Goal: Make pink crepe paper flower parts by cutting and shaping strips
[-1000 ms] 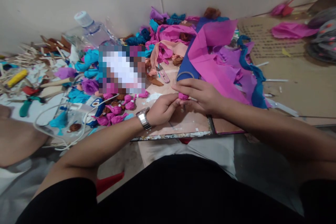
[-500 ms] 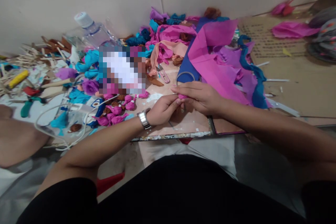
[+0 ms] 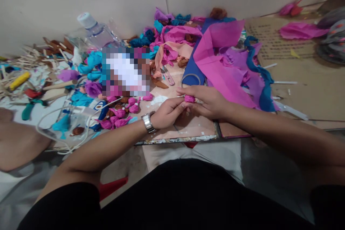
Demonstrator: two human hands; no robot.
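A small pink crepe-paper bud [image 3: 189, 99] sits between my two hands above the front of the table. My left hand [image 3: 169, 111], below a metal watch [image 3: 148, 122], pinches it from the left with thumb and fingers. My right hand [image 3: 208, 100] closes round it from the right, fingers bent over its top. The bud's underside is hidden by the fingers. Just beyond the hands lie a grey ring [image 3: 198, 77] and small pink-handled thread snips [image 3: 168, 76]. Several similar pink buds [image 3: 118, 113] lie in a cluster left of my left wrist.
Sheets of pink crepe paper [image 3: 215, 48] spread over a blue piece [image 3: 192, 65] behind my right hand. At the back left stands a clear bottle [image 3: 98, 32]. A white cord [image 3: 40, 134] loops near the left edge. A cardboard sheet [image 3: 304, 90] covers the right side.
My right fingers have shifted slightly, and more of the pink bud shows between the hands. The things on the table stay where they were.
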